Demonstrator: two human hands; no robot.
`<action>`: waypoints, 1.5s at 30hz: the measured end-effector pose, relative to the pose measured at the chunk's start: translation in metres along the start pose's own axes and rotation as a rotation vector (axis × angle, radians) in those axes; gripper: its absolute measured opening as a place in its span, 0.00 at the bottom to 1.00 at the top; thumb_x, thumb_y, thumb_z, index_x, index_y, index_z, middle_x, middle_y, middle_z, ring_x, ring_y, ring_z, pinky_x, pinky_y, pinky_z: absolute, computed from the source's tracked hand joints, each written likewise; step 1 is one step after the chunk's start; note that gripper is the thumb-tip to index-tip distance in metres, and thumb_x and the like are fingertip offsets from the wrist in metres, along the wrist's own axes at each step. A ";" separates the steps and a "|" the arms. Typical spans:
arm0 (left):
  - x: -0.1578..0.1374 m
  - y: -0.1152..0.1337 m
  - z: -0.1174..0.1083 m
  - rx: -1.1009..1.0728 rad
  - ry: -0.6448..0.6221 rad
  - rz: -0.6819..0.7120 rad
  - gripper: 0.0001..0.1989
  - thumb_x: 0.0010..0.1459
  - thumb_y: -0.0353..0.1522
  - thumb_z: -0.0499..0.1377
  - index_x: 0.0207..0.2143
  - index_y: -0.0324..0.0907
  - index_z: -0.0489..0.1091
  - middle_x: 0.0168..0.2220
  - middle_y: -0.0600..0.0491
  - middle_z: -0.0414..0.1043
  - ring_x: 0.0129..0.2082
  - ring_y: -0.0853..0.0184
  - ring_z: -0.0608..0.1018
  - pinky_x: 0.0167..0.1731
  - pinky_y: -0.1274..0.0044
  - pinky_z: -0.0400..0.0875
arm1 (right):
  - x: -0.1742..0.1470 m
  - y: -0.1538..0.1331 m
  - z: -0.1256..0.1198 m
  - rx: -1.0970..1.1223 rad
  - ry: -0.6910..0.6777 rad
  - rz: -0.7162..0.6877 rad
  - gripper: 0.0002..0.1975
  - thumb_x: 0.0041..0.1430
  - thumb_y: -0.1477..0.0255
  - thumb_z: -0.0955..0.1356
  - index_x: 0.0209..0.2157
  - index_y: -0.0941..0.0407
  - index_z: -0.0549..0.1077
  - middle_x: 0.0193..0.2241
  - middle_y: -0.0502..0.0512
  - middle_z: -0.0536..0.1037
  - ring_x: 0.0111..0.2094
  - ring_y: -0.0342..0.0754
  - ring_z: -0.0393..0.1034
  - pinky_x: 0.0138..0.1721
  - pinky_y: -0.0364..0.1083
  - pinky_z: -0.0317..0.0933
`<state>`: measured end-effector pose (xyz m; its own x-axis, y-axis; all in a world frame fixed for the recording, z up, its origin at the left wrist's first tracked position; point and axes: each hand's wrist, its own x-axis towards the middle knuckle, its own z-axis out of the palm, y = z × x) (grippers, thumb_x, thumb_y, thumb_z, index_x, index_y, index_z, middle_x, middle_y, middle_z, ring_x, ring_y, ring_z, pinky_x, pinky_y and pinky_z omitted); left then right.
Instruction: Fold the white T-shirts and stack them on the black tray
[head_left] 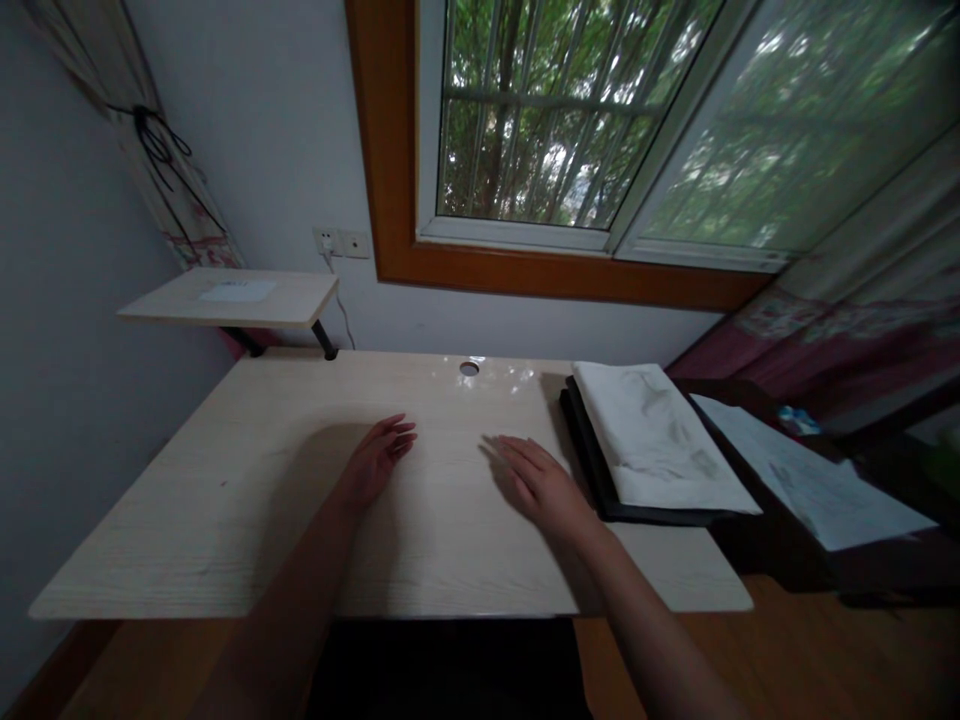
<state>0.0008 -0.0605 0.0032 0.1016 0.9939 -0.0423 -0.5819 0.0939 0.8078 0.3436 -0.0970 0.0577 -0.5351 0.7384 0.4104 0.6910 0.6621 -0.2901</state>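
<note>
My left hand (377, 462) hovers over the left middle of the pale wooden desk (450, 560), fingers loosely curved and apart, holding nothing. Across from it, my right hand (541, 485) is stretched out with the palm turned down and inward, also without anything in it. A gap of bare desktop lies between the two hands. Nearest to my right hand is a folded white cloth (660, 440), which lies on top of flat black items (589, 450) at the desk's right side. Whether the right fingertips touch the desk I cannot tell.
A small raised shelf (285, 300) with a paper label stands at the back left. Behind the desk are a wall socket (341, 243) and a window (555, 130). A round cable hole (469, 369) sits near the back edge. Papers (810, 480) lie on a dark surface to the right.
</note>
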 end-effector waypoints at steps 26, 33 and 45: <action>-0.001 -0.001 0.002 0.003 0.032 0.004 0.20 0.59 0.32 0.66 0.54 0.43 0.75 0.52 0.47 0.79 0.48 0.65 0.81 0.53 0.71 0.73 | 0.009 0.010 0.072 0.076 0.011 0.006 0.22 0.68 0.75 0.64 0.61 0.50 0.72 0.62 0.57 0.73 0.63 0.55 0.67 0.65 0.63 0.63; -0.001 0.000 0.003 0.004 0.043 0.011 0.19 0.59 0.32 0.66 0.53 0.43 0.75 0.51 0.47 0.79 0.48 0.65 0.81 0.53 0.71 0.73 | 0.010 0.008 0.070 0.082 0.006 0.016 0.21 0.68 0.75 0.64 0.60 0.51 0.74 0.61 0.57 0.74 0.63 0.55 0.67 0.65 0.61 0.64; 0.001 -0.008 0.002 0.174 0.023 0.090 0.19 0.60 0.36 0.65 0.53 0.45 0.74 0.52 0.47 0.77 0.50 0.62 0.80 0.57 0.65 0.71 | 0.010 0.010 0.070 0.131 0.015 0.013 0.21 0.70 0.72 0.64 0.62 0.49 0.71 0.61 0.57 0.74 0.63 0.55 0.67 0.65 0.62 0.63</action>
<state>0.0068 -0.0603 -0.0023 0.0360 0.9991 0.0229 -0.4394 -0.0048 0.8983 0.3114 -0.0743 -0.0016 -0.5184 0.7456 0.4187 0.6278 0.6643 -0.4056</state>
